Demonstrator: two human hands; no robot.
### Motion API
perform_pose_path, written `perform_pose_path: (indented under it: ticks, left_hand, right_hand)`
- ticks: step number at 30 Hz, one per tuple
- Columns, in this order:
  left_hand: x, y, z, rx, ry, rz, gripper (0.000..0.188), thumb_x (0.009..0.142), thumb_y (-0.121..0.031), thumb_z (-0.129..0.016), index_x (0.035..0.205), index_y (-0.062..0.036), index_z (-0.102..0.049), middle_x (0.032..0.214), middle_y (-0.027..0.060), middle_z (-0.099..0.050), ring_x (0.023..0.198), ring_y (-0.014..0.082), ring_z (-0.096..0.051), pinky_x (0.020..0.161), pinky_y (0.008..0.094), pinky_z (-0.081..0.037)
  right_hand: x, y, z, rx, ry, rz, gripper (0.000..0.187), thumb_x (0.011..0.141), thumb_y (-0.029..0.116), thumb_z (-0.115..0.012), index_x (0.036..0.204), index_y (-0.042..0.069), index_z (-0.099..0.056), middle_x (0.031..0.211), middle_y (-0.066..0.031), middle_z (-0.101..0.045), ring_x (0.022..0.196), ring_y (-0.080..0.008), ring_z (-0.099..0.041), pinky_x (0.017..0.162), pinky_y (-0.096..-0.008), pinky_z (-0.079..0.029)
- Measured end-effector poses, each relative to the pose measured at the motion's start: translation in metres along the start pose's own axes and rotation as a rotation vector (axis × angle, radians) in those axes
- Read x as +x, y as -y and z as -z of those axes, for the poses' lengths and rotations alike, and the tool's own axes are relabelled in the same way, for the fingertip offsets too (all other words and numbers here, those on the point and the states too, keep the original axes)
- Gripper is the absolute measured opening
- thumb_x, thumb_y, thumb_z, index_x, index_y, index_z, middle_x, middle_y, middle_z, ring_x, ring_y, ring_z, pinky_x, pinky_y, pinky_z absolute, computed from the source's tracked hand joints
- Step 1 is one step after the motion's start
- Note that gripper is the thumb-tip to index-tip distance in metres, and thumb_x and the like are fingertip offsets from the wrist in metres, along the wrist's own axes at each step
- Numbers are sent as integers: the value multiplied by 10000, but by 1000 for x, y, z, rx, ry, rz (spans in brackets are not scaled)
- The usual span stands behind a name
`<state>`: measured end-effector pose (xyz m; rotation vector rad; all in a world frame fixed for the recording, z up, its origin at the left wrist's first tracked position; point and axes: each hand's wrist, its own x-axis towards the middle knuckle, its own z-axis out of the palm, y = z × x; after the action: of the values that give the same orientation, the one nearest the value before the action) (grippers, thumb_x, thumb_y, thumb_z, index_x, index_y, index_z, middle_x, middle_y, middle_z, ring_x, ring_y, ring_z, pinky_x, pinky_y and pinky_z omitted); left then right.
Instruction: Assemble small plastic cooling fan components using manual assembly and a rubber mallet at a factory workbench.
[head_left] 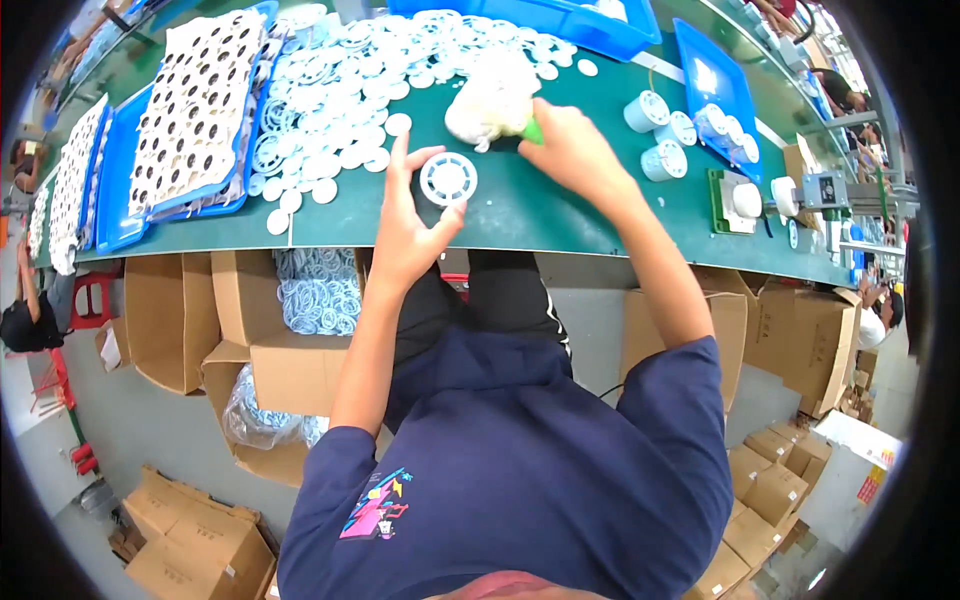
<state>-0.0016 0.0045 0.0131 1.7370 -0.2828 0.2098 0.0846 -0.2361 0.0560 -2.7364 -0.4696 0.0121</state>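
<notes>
My left hand grips a round, pale plastic part by its edge, thumb on one side and fingers on the other. Its face shows a ring of slots around a white centre. My right hand is closed on a green handle, whose far end meets a lumpy white mass. Whether that mass is a bag or a soft paste I cannot tell. Loose pale blue rings and discs are heaped beyond and left of my left hand. Several light blue cylindrical cups stand right of my right hand.
Blue trays with white, dark-holed sheets lie at the left of the green table. A blue bin sits at the back. A small bench device stands at right. Cardboard boxes of rings are below the front edge.
</notes>
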Motion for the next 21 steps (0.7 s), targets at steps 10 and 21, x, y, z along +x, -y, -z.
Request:
perform_pose_path:
  ticks: [10,21]
  left_hand:
    - [-13,17,-4,-172,-355,27,539,1133,-379,-429,1463,45,-457,1219,141,-631,1016,167,-620,972,348,-485]
    - [-6,10,-1,-197,-373,132,427,1102,-236,-531,1407,62,-503,1075,109,-656,933,155,-639,893,314,-517]
  right_hand:
    - [-42,90,-30,336,-180,287,609,856,344,-811,1329,49,-565,1206,-186,-585,1014,-400,-686,847,-458,-585]
    - [-9,3,39,55,-777,266,559,901,252,-806,1351,54,-539,1185,-204,-558,1096,-395,-605,881,-460,-541]
